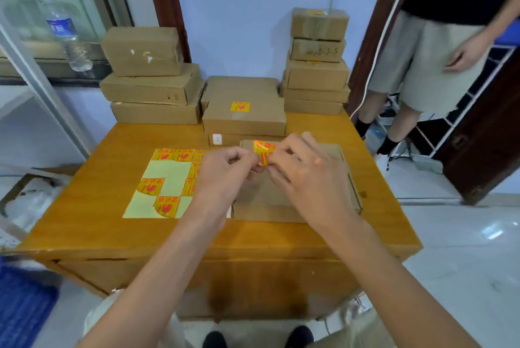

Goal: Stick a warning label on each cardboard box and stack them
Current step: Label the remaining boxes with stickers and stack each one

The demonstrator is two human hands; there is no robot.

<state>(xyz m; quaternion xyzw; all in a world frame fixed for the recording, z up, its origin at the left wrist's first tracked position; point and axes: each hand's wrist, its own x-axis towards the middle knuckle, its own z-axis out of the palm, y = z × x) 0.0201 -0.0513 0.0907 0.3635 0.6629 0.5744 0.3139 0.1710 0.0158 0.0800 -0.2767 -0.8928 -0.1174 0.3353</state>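
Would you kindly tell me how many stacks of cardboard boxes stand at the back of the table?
3: a left stack, a labelled middle stack and a tall right stack. Boxes behind them may be hidden.

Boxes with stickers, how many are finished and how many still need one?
Done: one box in the middle stack shows a warning label on top. In hand: the left hand and right hand both pinch a peeled label over the flat box in front. Left: the left stack shows no labels; the sticker sheet still holds several. The right stack is hard to judge.
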